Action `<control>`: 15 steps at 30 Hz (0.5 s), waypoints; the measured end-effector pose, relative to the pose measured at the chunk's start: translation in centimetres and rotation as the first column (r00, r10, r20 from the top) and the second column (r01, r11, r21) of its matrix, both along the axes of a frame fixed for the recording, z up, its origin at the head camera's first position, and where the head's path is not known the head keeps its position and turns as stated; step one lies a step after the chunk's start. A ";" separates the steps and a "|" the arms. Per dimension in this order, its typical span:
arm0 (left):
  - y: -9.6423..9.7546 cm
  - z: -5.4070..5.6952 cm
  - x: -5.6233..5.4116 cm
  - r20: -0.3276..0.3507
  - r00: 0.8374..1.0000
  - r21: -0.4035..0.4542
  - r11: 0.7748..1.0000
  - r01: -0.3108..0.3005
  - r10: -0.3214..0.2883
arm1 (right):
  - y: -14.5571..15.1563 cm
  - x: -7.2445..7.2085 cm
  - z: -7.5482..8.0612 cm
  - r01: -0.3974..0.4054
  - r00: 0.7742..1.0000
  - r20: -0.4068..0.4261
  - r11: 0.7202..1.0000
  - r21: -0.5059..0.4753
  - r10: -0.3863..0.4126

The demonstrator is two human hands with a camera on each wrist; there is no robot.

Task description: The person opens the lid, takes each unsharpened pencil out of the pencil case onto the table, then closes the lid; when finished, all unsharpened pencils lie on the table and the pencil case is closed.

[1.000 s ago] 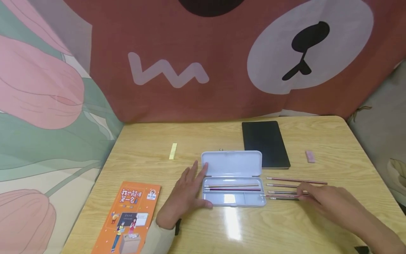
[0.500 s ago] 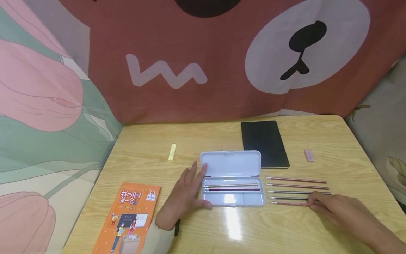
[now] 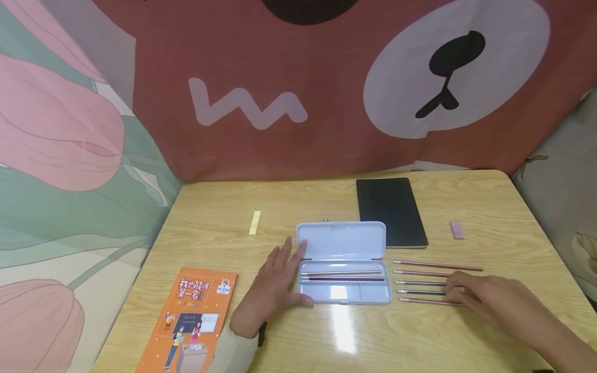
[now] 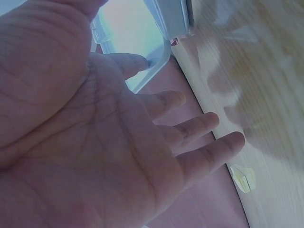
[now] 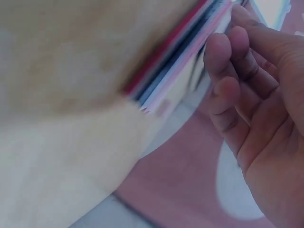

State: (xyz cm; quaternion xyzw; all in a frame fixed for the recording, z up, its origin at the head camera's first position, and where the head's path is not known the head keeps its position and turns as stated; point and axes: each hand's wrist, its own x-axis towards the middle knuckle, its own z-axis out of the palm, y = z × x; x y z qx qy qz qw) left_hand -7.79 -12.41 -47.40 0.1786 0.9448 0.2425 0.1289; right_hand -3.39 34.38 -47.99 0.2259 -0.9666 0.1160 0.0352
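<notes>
In the lower centre of the head view, the left hand (image 3: 275, 282) is lying with its fingers spread apart at the left edge of an open pencil case (image 3: 342, 241), where slim pencils (image 3: 342, 278) are resting inside. At the lower right, the right hand (image 3: 485, 292) is bending its fingers over a row of five loose pencils (image 3: 422, 283); whether it is pinching any, I cannot tell. An orange book (image 3: 191, 316) is lying at the lower left.
</notes>
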 end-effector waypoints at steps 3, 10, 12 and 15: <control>0.0 -0.1 0.1 -0.002 1.000 0.000 1.000 0.001 -0.001 | -2.4 -1.8 1.1 -0.043 0.999 0.021 0.999 0.030 0.042; -0.1 0.0 0.0 -0.026 1.000 -0.024 1.000 0.005 -0.005 | -10.3 -5.5 2.2 -0.249 0.956 0.154 0.968 -0.019 0.249; 0.0 0.0 0.0 -0.029 1.000 -0.021 1.000 0.005 -0.005 | -12.1 -6.2 2.1 -0.294 0.938 0.180 0.955 -0.043 0.297; 0.0 0.0 0.0 -0.026 1.000 -0.015 1.000 0.007 -0.007 | -14.2 -6.8 2.0 -0.336 0.919 0.201 0.940 -0.054 0.340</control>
